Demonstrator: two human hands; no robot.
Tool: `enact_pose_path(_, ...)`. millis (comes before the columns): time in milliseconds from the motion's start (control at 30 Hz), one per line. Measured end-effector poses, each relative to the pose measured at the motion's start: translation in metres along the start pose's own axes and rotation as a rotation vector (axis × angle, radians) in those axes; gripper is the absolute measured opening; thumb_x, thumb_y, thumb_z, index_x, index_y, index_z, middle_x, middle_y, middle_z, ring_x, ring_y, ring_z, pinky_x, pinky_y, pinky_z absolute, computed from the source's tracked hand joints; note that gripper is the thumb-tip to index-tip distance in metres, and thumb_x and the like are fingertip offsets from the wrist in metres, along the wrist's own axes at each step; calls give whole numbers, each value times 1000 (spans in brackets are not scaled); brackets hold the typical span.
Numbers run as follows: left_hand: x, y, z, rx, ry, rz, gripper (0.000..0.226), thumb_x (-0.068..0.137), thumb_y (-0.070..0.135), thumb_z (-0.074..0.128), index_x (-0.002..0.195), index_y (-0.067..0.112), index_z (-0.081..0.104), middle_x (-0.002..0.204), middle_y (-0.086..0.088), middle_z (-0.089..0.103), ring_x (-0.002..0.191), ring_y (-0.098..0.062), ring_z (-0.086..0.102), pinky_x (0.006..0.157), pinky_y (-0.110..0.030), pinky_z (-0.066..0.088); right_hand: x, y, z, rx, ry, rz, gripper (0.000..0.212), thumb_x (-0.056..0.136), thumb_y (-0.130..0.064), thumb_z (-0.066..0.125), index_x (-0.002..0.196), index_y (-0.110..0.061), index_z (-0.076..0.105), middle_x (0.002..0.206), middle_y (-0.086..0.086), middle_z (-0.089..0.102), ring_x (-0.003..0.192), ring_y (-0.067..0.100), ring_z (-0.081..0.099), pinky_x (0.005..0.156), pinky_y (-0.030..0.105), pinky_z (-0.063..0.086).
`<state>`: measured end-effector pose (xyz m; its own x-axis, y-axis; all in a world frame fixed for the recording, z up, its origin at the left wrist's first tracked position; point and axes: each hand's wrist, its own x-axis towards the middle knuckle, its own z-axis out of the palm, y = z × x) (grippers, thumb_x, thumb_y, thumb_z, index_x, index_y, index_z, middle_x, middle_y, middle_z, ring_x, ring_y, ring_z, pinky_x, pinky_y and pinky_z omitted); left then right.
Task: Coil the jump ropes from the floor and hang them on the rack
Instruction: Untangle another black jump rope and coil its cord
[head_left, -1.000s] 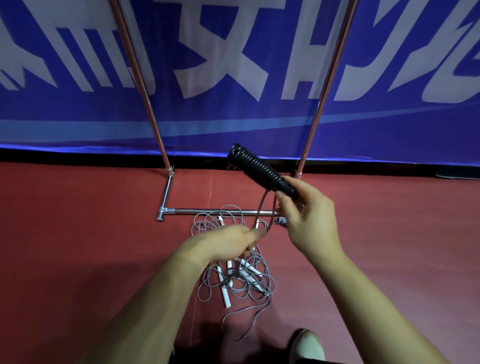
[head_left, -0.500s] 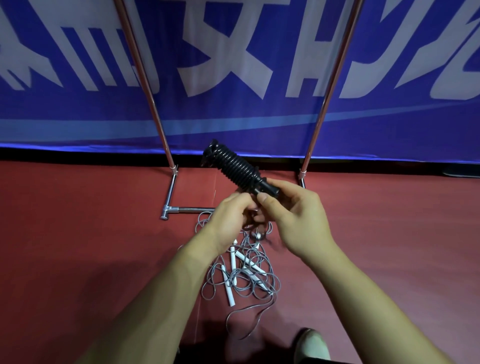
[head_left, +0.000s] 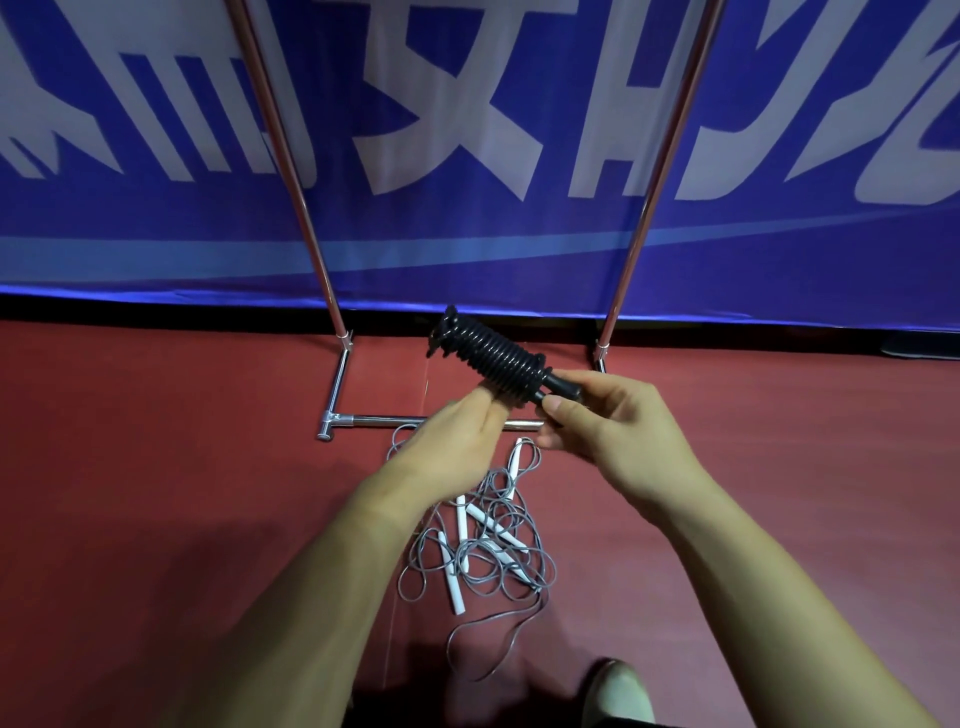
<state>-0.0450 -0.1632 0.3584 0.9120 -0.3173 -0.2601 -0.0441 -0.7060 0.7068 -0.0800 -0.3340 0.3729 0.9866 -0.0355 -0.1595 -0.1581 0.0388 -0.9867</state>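
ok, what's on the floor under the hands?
Tangled grey jump ropes with white handles, plus the rack's base bar. The left hand covers the tangle's upper part and the bar's middle.
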Motion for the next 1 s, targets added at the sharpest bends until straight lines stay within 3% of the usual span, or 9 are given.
enact_pose_path(100, 2, -4, -2, -36, 21, -26, 34, 108, 39, 33, 77, 29, 45, 84, 0, 57, 73, -19, 52, 68, -37, 41, 2, 3, 1, -36, 17, 13, 19, 94, 5, 61, 109, -2, 70, 69, -4, 69, 63, 16, 68, 71, 27, 61)
enact_pose_path(267, 2, -4, 2, -51, -86, -47, 29, 107, 42, 34, 90, 29, 54, 92, -10, 65, 82, -27, 61, 70, -35, 42, 1, 3, 5, 152, -66, 119, 20, 94, 6, 58, 112, 6, 67, 75, 8, 70, 62, 13, 67, 65, 20, 58)
enact_pose_path(367, -1, 4, 4, -27, -159, -32, 37, 108, 42, 31, 80, 27, 52, 78, 3, 57, 69, -14, 53, 64, -34, 40, 3, 7, 7, 203, 50, 117, 17, 95, 7, 57, 107, 4, 68, 76, 8, 73, 62, 14, 70, 66, 23, 60)
enact_pose_path(467, -8, 18, 0, 42, -119, -33, 38, 106, 35, 32, 85, 16, 56, 85, -4, 59, 82, -25, 57, 73, -39, 46, 4, 18, 3, -337, 199, -88, 14, 95, -5, 63, 104, -13, 70, 82, 4, 75, 70, 19, 74, 74, 40, 62)
enact_pose_path(533, -14, 28, -3, 13, -36, -37, 45, 106, 40, 31, 85, 13, 60, 89, -10, 63, 91, -32, 59, 82, -42, 49, 0, 23, 7, -705, 228, -303, 14, 95, -13, 63, 105, -20, 68, 84, -1, 73, 74, 19, 70, 72, 39, 56)
enact_pose_path(667, -15, 31, -4, -335, 51, -266, 70, 93, 77, 32, 70, 17, 58, 58, 0, 55, 59, -23, 52, 59, -33, 39, -8, 26, 27, -989, 180, -574, 24, 92, -6, 62, 115, -14, 66, 98, 4, 69, 85, 27, 61, 70, 36, 45)
enact_pose_path(767, -10, 20, -3, -719, -3, -406, 66, 90, 76, 44, 69, 14, 55, 48, 7, 30, 40, -12, 23, 46, -26, 17, -8, 32, 30, -998, 124, -619, 32, 89, -1, 61, 119, -11, 65, 104, 4, 66, 88, 30, 61, 72, 42, 51)
enact_pose_path(900, -8, 14, -2, -810, -50, -373, 56, 98, 64, 44, 74, 14, 51, 49, 6, 28, 39, -9, 19, 42, -23, 17, -8, 33, 25, -900, 85, -602, 41, 86, -3, 57, 125, -12, 68, 113, 2, 64, 96, 19, 62, 82, 29, 51)
enact_pose_path(1000, -8, 11, -5, -838, -80, -307, 51, 101, 59, 42, 77, 16, 52, 52, 6, 27, 43, -10, 19, 46, -25, 18, -4, 25, 27, -543, 80, -354, 25, 89, -11, 70, 112, -19, 69, 106, -4, 68, 92, 10, 66, 85, 25, 52)
